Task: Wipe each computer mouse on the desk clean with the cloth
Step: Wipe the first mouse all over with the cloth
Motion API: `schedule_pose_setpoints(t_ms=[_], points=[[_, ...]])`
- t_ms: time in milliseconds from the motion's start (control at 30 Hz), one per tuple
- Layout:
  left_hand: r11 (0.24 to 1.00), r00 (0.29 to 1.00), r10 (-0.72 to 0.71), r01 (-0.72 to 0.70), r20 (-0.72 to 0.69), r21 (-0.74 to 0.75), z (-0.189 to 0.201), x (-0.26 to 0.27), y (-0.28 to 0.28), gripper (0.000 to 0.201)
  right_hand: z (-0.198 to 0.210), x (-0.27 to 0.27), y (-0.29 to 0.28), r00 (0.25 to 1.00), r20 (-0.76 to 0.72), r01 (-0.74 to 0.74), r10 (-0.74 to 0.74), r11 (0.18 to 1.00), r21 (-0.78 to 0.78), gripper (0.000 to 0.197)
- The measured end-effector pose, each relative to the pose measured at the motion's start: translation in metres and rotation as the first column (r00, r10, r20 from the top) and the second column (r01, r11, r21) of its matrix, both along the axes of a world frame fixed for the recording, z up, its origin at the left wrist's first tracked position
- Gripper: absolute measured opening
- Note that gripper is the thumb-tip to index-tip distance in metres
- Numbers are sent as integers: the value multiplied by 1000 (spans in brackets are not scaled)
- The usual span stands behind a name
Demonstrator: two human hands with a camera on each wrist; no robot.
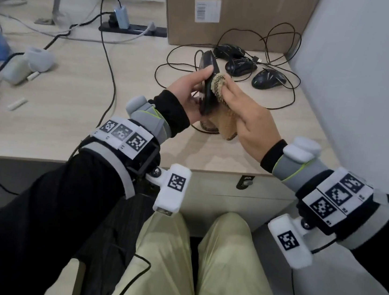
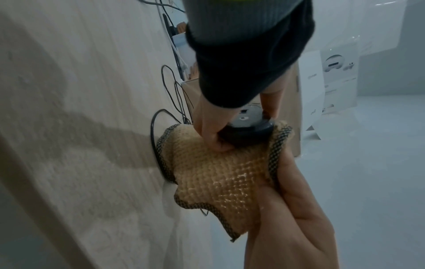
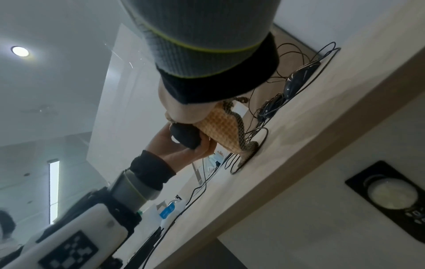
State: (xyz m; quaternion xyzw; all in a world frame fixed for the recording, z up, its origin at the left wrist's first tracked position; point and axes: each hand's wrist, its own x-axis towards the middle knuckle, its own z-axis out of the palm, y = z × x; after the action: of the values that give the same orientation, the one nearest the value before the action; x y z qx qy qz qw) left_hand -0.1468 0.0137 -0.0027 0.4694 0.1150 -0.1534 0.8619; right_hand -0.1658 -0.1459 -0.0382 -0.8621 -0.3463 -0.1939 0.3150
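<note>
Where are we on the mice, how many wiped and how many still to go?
In hand: the left hand holds one black mouse on edge above the desk, while the right hand rubs the tan cloth against it. Left on the desk: three more black mice among tangled cables by the cardboard box. Whether any of those is already wiped cannot be told.

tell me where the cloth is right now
In the head view, right of centre: the right hand holds the cloth against the mouse in the left hand, above the desk.
</note>
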Motion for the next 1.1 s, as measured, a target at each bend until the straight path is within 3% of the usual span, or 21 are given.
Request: schedule_pose_setpoints(t_ms=[100,200,367,500,667,800,933,1000,1100], points=[[992,995,-100,98,25,80,-2,-1,-3,33,2,-7,2,998,56,21,-17,997,-70,54],[985,996,-86,81,24,154,-6,2,-6,40,7,-8,3,996,61,67,-60,990,-126,59],[992,996,-83,86,-32,91,-7,-1,-11,25,30,28,2,979,-97,175,-181,982,-69,65],[996,999,-38,41,-35,80,-7,5,-6,22,39,31,8,980,-152,116,-129,989,-89,66],[988,997,-74,75,-17,134,-14,7,3,23,14,-1,6,996,-59,58,-72,975,-214,64],[966,979,-201,192,36,174,-13,-6,-6,22,27,33,-3,970,-151,177,-192,978,-112,68],[981,995,-95,87,37,173,-8,5,-6,16,28,29,6,975,-189,108,-114,993,-41,63],[989,999,-49,48,6,137,-6,9,-1,21,18,10,12,986,-153,51,-66,994,-96,62],[991,996,-92,91,2,96,-5,8,3,32,-1,-9,8,996,-60,41,-60,961,-272,56]])
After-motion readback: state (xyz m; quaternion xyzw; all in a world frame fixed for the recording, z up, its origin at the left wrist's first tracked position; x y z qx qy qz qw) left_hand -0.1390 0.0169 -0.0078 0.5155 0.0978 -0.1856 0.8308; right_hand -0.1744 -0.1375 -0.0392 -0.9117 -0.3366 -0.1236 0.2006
